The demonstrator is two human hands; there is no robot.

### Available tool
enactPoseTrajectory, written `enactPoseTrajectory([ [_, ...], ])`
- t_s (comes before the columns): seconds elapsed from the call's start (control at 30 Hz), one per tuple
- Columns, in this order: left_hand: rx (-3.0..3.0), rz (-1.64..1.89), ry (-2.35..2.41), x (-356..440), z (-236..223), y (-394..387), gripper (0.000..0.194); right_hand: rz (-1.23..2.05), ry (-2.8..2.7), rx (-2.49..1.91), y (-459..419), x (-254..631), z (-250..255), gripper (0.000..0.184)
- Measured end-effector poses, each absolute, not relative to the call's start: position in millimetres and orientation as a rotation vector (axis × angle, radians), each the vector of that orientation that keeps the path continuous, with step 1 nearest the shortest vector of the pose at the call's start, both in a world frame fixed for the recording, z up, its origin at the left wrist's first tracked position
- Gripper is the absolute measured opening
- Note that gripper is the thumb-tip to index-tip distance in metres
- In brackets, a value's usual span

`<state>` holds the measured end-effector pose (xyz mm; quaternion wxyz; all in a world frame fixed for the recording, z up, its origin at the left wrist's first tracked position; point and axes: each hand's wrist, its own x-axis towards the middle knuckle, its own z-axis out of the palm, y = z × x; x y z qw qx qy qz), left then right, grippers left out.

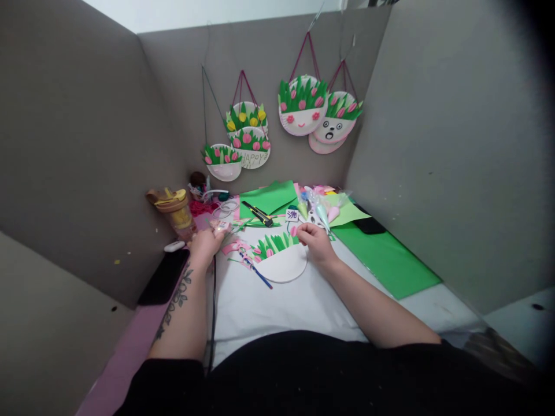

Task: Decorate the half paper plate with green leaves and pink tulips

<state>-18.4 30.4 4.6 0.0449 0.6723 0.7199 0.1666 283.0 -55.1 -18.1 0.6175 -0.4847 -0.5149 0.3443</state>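
On the white cloth in front of me lies a paper-plate basket (281, 267), a white half pocket with green paper leaves and pink paper tulips standing out of its top. Between the thumb and fingers of my right hand (318, 244) is a pink paper tulip (294, 230), held just over the plate's upper right edge. My left hand (208, 245) is off to the left of the plate, its fingers closed at a small pale pink item (222, 226) whose kind I cannot make out. A blue patterned pencil (260, 275) lies by the plate's left side.
Behind the plate are a utility knife (257, 214) and green paper (271, 196). Bagged clay tools or piping bags (321, 212) lie right of them. A tumbler (176, 211) and black phone (165, 278) stand left. Finished plate baskets (303, 121) hang on the grey partition.
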Motion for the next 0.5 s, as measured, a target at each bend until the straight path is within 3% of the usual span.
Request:
enactPoseTrajectory([
  [0.23, 1.610, 1.249, 1.565, -25.1, 1.9, 31.6, 0.047, 0.805, -1.173, -1.098, -53.3, 285.2, -22.6, 0.013],
  [0.5, 1.043, 1.547, 1.092, -19.6, 0.4, 44.4, 0.017, 0.811, -1.167, -1.094, -50.5, 285.9, -24.9, 0.011],
])
